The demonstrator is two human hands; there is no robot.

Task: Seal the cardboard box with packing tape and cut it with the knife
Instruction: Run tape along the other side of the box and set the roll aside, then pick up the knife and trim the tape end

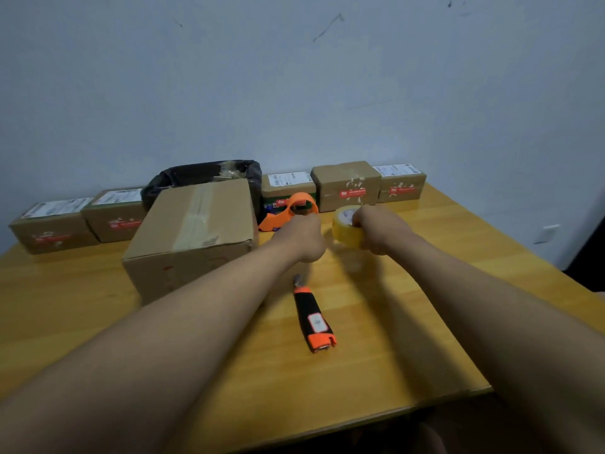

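A large brown cardboard box (193,231) stands on the wooden table (409,322), left of centre, with a strip of clear tape along its top seam. My right hand (376,229) grips a yellowish roll of packing tape (345,229) just above the table. My left hand (302,232) is curled next to the roll, right of the box; whether it pinches the tape end is hidden. An orange tape dispenser (288,211) lies just behind my left hand. A black and orange utility knife (312,317) lies on the table between my forearms.
Several small brown parcels (345,188) with red stickers line the back edge against the wall. A black bag (203,173) sits behind the large box. The table's near edge runs diagonally at the lower right.
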